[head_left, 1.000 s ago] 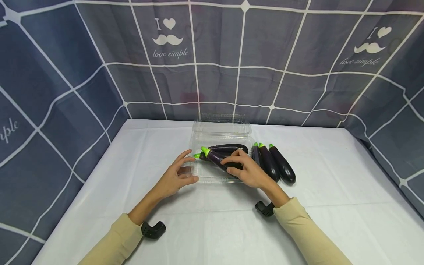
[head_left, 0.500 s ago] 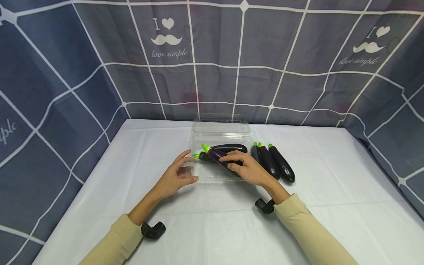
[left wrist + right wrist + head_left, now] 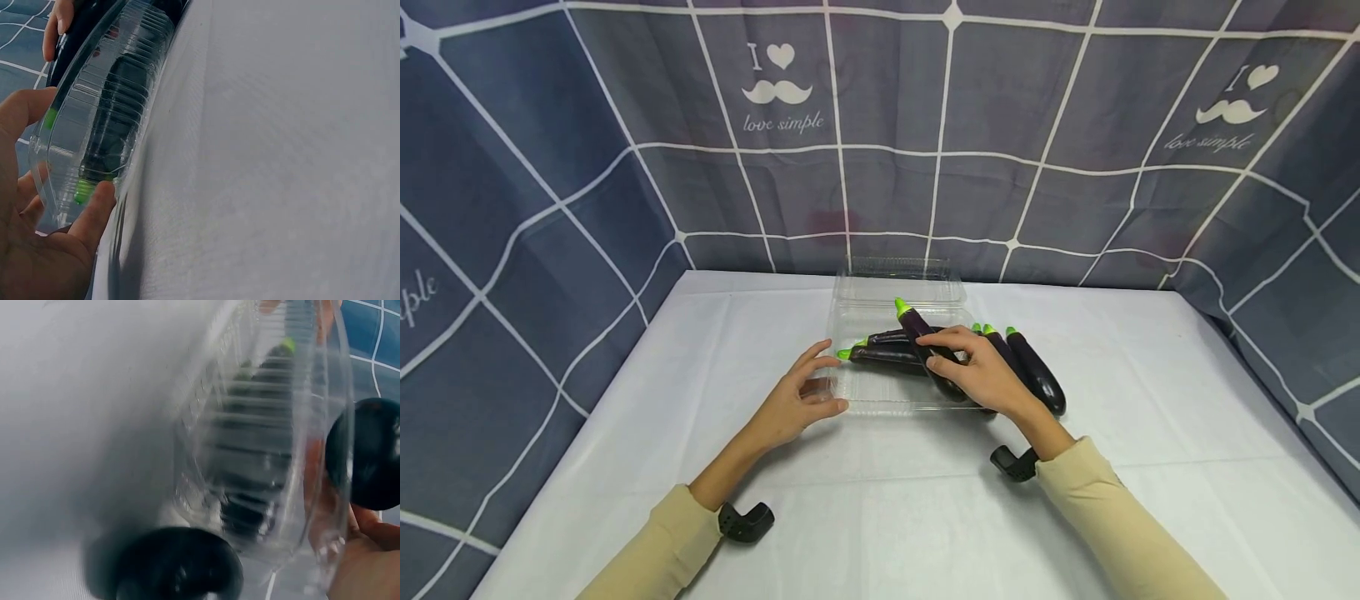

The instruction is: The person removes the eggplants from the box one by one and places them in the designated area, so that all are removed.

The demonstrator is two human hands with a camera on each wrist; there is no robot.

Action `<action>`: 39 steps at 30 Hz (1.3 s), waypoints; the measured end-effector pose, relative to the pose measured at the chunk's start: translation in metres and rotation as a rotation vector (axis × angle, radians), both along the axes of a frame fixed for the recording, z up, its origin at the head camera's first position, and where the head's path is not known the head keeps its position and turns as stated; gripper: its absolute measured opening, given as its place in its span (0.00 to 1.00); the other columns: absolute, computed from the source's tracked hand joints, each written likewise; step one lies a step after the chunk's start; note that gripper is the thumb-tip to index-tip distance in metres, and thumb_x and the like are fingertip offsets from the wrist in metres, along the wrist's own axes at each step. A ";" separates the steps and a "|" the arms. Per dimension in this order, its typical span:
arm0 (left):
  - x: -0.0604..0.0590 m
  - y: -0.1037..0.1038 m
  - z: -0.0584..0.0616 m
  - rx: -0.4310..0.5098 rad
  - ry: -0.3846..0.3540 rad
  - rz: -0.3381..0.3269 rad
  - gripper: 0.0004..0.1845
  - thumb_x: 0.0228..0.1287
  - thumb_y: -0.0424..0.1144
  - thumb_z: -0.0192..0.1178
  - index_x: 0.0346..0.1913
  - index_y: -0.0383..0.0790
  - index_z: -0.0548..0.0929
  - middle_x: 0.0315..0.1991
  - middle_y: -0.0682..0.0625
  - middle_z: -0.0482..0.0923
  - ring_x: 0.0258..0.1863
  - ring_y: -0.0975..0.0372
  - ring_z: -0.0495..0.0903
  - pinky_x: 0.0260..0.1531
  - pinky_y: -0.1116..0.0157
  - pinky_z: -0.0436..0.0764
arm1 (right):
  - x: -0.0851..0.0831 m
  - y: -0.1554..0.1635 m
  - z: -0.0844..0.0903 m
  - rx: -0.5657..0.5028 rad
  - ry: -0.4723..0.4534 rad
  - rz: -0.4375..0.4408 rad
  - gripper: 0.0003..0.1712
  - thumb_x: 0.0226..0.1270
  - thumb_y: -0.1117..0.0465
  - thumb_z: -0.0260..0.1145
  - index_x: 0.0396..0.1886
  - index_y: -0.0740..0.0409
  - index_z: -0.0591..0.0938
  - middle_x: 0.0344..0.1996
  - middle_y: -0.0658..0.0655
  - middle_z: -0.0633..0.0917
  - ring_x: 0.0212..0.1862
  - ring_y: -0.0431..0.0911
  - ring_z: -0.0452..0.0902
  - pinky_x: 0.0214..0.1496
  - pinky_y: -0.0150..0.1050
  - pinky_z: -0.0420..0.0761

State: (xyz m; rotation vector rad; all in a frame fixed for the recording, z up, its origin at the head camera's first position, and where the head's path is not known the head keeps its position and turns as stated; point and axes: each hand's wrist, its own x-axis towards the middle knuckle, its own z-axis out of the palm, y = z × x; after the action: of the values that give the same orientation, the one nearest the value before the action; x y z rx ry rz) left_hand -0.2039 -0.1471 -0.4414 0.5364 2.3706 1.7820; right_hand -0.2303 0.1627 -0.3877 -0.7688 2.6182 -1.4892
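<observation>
**Eggplant tilted over a light clear box**

The right hand (image 3: pixel 981 379) grips an eggplant (image 3: pixel 928 350) by its dark body, green tip raised and pointing to the back of the box (image 3: pixel 880 398). The left hand (image 3: pixel 793 400) has its thumb and fingers curled round the box's near left corner, steadying it. One more eggplant (image 3: pixel 883 354) lies flat inside the box, and a loose row (image 3: pixel 1033 371) lies on the tablecloth (image 3: pixel 887 517) just right of the box.

What could go wrong, as I judge it: the held eggplant stands steep and crosses the one inside, so if let go it may roll onto the box rim or tip out to the right. The box looks thin and light; a push from the right hand could slide it or flex its wall unless the left hand holds firm. The open lid (image 3: pixel 898 283) behind the box could be knocked by the raised tip

Hard to make out: the right hand covers the lower end of the held eggplant and part of the row, so its count is unclear. The right wrist view is blurred, and both wrist views show the box's contents only as dark shapes through ribbed plastic
</observation>
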 end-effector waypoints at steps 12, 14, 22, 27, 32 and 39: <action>-0.001 0.000 -0.001 -0.006 0.007 -0.002 0.32 0.61 0.38 0.71 0.65 0.33 0.71 0.79 0.50 0.44 0.64 0.40 0.67 0.60 0.50 0.74 | 0.009 0.017 0.004 0.021 -0.013 -0.041 0.20 0.68 0.54 0.69 0.58 0.50 0.83 0.54 0.51 0.80 0.51 0.50 0.72 0.53 0.49 0.72; -0.001 0.001 -0.001 -0.002 0.005 -0.005 0.32 0.61 0.38 0.70 0.66 0.33 0.71 0.79 0.50 0.44 0.65 0.40 0.67 0.59 0.50 0.74 | 0.009 0.020 0.003 0.021 -0.011 -0.048 0.20 0.68 0.55 0.69 0.58 0.50 0.83 0.54 0.51 0.81 0.52 0.50 0.72 0.54 0.49 0.72; -0.001 0.000 -0.001 0.005 0.003 -0.003 0.32 0.61 0.37 0.71 0.65 0.33 0.71 0.79 0.51 0.45 0.65 0.41 0.68 0.59 0.50 0.75 | 0.013 0.029 0.002 0.020 0.009 -0.066 0.19 0.68 0.56 0.69 0.57 0.52 0.83 0.50 0.53 0.80 0.47 0.49 0.69 0.51 0.48 0.71; 0.000 0.000 -0.002 0.003 0.002 -0.004 0.32 0.61 0.38 0.71 0.65 0.34 0.71 0.79 0.52 0.45 0.65 0.41 0.67 0.60 0.50 0.74 | 0.014 0.030 0.001 0.027 0.014 -0.068 0.19 0.68 0.57 0.69 0.58 0.52 0.83 0.49 0.53 0.80 0.46 0.49 0.69 0.49 0.47 0.71; 0.000 0.001 -0.002 0.006 -0.001 -0.003 0.32 0.61 0.38 0.71 0.65 0.34 0.72 0.79 0.52 0.45 0.65 0.41 0.67 0.60 0.49 0.73 | 0.015 0.033 0.002 0.018 0.011 -0.064 0.20 0.67 0.57 0.69 0.58 0.51 0.82 0.47 0.53 0.80 0.43 0.50 0.69 0.45 0.44 0.72; 0.000 0.000 -0.002 0.011 0.000 -0.005 0.32 0.60 0.38 0.71 0.65 0.34 0.72 0.79 0.51 0.45 0.65 0.41 0.67 0.60 0.49 0.73 | 0.016 0.040 0.005 -0.020 -0.001 -0.063 0.20 0.67 0.61 0.69 0.58 0.54 0.82 0.55 0.55 0.79 0.51 0.53 0.73 0.56 0.51 0.73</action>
State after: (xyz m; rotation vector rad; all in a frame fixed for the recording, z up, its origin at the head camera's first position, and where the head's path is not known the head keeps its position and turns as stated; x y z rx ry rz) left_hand -0.2041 -0.1469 -0.4432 0.5435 2.3591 1.7944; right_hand -0.2142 0.2029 -0.3831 -0.6930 2.6549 -1.5329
